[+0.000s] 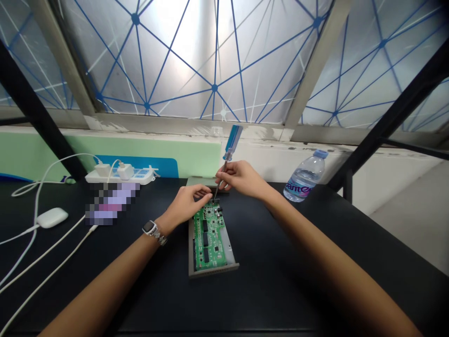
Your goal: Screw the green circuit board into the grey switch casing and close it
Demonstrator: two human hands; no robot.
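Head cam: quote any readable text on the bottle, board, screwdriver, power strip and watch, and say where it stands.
Water bottle label: "eam…", blue curved lettering, the rest unclear.
Green circuit board: markings too small to read.
Blue-handled screwdriver: no readable text.
White power strip: markings too small to read.
Wristwatch: face too small to read.

Room for a hand is left between the green circuit board [208,236] and the water bottle [304,177]; passage from the left is crossed by white charging cables [52,245] and obstructed farther back by a power strip [140,176].
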